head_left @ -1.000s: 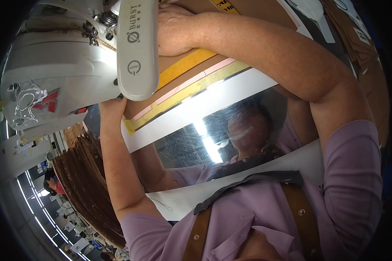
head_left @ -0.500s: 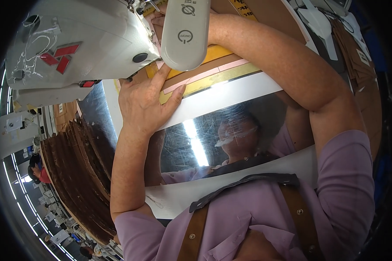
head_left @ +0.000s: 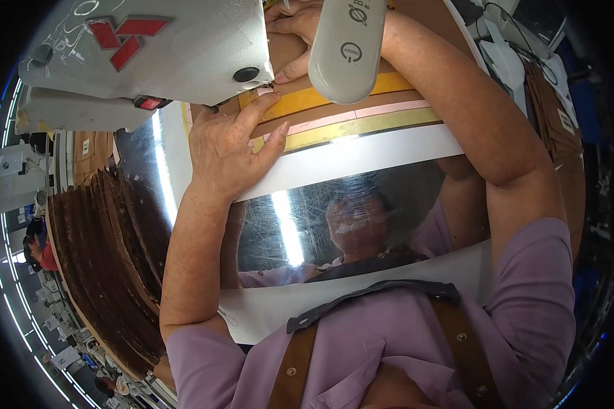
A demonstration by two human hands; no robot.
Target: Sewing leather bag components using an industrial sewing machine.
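Observation:
My left hand [head_left: 228,150] lies with spread fingers on the left end of a brown sheet [head_left: 426,51], its thumb and forefinger reaching over the yellow strips. Farther up, my right hand [head_left: 299,31] presses on the same sheet close to the sewing machine's head [head_left: 205,58], thumb stretched away from the fingers. A rounded grey lamp-like unit [head_left: 348,58] covers part of that hand and wrist. Along the sheet run a deep yellow strip [head_left: 396,82], a pink strip [head_left: 375,109] and a pale yellow strip [head_left: 389,124]. The machine's needle area is mostly hidden.
A scratched shiny metal plate [head_left: 348,225] is set in the white table [head_left: 361,160] before me. Brown stacked pieces [head_left: 102,266] stand at the left. More brown pieces [head_left: 549,116], a white object [head_left: 501,65] and a black cable lie at the right.
The whole view has shifted a little. My right hand, mostly covered before, now shows beside the grey unit, with its thumb spread. My left hand stays at the strips' left end.

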